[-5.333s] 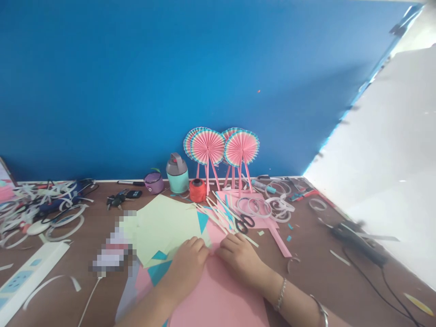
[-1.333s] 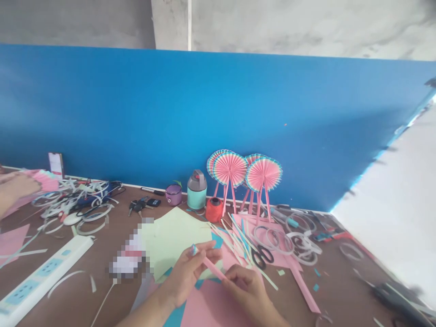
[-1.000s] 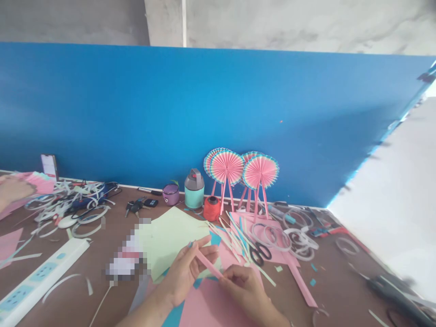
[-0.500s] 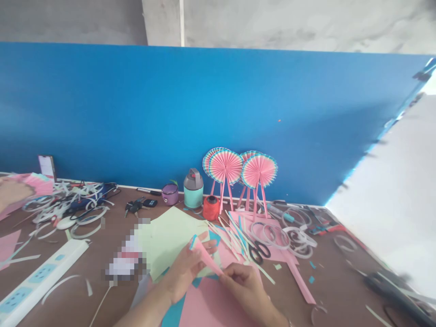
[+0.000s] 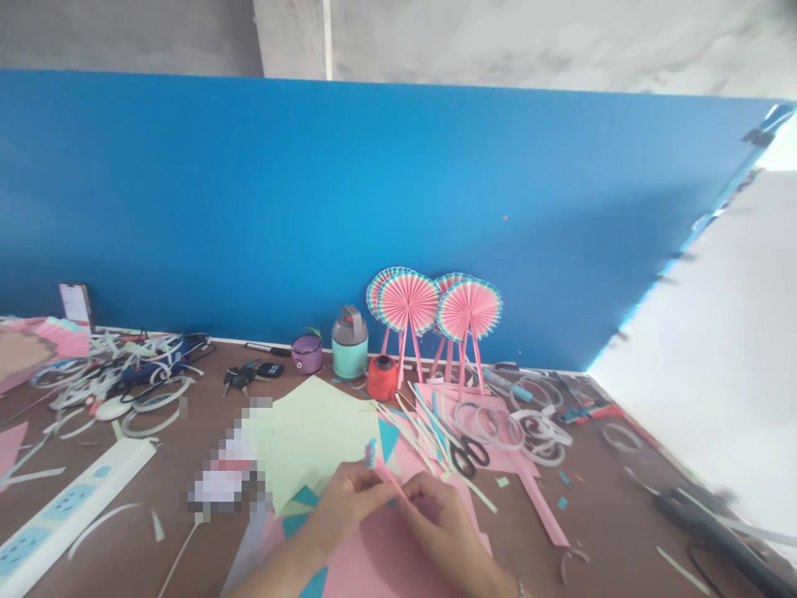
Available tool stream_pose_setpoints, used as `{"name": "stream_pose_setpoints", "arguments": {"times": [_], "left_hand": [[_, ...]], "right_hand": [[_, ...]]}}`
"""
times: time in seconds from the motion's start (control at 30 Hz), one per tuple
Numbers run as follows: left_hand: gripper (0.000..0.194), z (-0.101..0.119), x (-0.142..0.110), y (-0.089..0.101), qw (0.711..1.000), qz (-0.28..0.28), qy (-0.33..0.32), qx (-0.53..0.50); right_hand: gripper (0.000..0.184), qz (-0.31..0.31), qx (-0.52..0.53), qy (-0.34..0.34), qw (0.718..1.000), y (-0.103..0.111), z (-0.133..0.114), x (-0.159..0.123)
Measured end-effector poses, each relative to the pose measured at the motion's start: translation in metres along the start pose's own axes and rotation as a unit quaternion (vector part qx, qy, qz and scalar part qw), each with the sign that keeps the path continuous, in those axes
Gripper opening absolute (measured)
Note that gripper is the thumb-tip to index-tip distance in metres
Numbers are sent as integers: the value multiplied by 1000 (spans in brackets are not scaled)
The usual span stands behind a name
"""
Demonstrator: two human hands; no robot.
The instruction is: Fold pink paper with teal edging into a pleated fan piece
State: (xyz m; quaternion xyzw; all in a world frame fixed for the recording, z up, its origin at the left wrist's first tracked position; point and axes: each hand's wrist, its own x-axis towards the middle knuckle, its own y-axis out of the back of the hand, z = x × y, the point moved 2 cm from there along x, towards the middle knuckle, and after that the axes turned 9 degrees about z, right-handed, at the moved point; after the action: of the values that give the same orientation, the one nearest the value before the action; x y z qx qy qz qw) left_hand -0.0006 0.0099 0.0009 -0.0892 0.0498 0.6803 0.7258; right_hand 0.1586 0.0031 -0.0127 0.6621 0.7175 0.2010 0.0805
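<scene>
A narrow folded strip of pink paper [image 5: 387, 475] with a blue-and-white pleated end is held between my two hands. My left hand [image 5: 354, 497] pinches it near the pleated end, fingers closed. Lower down the strip, my right hand [image 5: 439, 517] grips it between thumb and fingers. Beneath both hands lies a pink paper sheet [image 5: 379, 556], with blue paper showing at its left edge. A pale green sheet [image 5: 317, 436] is spread just beyond my left hand. Black-handled scissors [image 5: 464, 458] rest a little past my right hand.
Pink pleated paper fans [image 5: 408, 302] stand against the blue partition [image 5: 311, 199]. A turquoise container [image 5: 349, 349], a purple cup [image 5: 307, 355] and keys [image 5: 242, 376] sit nearby. At left are a power strip [image 5: 75, 507] and another person's arm [image 5: 22, 359]; a glue gun [image 5: 710, 523] lies right.
My left hand has gone from spread fingers to a pinch on the folded paper strip. Both hands are closer together. The view has shifted slightly.
</scene>
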Motion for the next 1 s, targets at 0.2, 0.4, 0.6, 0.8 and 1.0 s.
{"name": "stream_pose_setpoints", "arguments": {"times": [0.2,0.4,0.6,0.8,1.0], "left_hand": [[28,-7,9,9,992,93,-33,-83],[36,1,13,20,976,144,-38,-159],[44,8,8,17,984,77,6,-163],[26,1,-2,-6,999,11,35,-2],[35,-1,3,0,996,86,1,-3]], "right_hand": [[28,-11,-16,-3,1000,-1,5,1],[30,-13,16,-27,999,-5,15,1],[43,8,83,-69,994,-8,19,2],[44,9,47,-37,998,-3,5,1],[41,-13,0,-38,999,-4,8,2]]}}
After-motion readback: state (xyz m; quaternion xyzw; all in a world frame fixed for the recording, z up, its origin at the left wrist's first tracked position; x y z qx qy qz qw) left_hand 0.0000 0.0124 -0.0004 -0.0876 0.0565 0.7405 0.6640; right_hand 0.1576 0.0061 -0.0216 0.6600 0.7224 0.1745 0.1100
